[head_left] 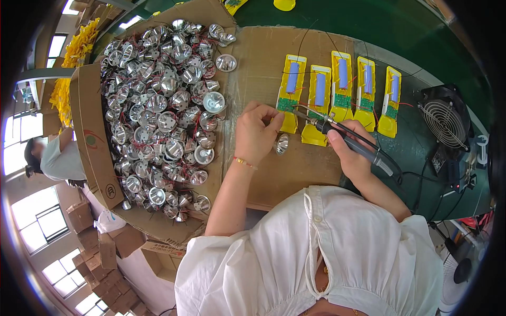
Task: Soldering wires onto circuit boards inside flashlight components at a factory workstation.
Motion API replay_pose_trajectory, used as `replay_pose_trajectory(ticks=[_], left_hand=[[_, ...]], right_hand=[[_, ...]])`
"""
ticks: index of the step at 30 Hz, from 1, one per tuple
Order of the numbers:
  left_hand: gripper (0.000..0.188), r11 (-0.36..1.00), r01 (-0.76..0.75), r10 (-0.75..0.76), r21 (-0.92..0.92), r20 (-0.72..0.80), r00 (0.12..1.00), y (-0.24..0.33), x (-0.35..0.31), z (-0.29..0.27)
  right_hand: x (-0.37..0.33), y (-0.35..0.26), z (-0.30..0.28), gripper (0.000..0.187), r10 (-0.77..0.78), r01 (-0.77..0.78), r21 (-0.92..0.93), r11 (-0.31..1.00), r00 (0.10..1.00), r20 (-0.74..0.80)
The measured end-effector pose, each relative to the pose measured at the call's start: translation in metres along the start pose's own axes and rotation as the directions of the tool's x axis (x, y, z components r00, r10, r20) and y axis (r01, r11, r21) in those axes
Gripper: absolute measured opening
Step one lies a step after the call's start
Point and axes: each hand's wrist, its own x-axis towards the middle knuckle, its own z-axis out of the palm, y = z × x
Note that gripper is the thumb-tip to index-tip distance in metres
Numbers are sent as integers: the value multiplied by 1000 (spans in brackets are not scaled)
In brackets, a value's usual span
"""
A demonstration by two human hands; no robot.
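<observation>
My right hand [352, 146] is wrapped round a soldering iron [370, 154]. Its metal tip points left, toward the green circuit board [287, 104] of the leftmost yellow plastic housing [289, 124]. At that board's left edge, my left hand [255, 131] is closed in a pinch; what lies between its fingertips is too small to make out. Just below those fingers sits a silver reflector cup [282, 144]. Several more yellow housings stand in a row to the right, each with a purple cylindrical battery [320, 89], a green board and thin wires.
A cardboard box [95, 142] full of silver reflector cups [168, 84] with red and black wires stands at left. Cardboard [258, 63] covers the green table. At right are a metal-grilled fan [444, 120] and black cables [421, 181]. Another person [60, 158] is at far left.
</observation>
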Motion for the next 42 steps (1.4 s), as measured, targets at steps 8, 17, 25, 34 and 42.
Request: replay_pose_trajectory(ticks=[8,17,25,34,42], left_hand=[[10,999,20,-21,-49,-29,999,-2,0,3],[12,997,37,-38,-65,-6,999,-3,3,3],[11,975,-52,7,-214,-207,978,-5,-15,-6],[10,976,-207,187,-70,-228,956,-16,-34,12],[18,999,24,-29,36,127,991,-1,7,-4]], right_hand=[[0,0,5,13,68,-62,100,993,996,-55],[-5,-1,-8,16,76,-69,139,988,996,-45],[-9,2,-18,16,55,-50,138,989,998,-34],[-8,4,-12,14,60,-57,141,988,998,-18],[5,4,6,14,88,-80,167,983,995,-40]])
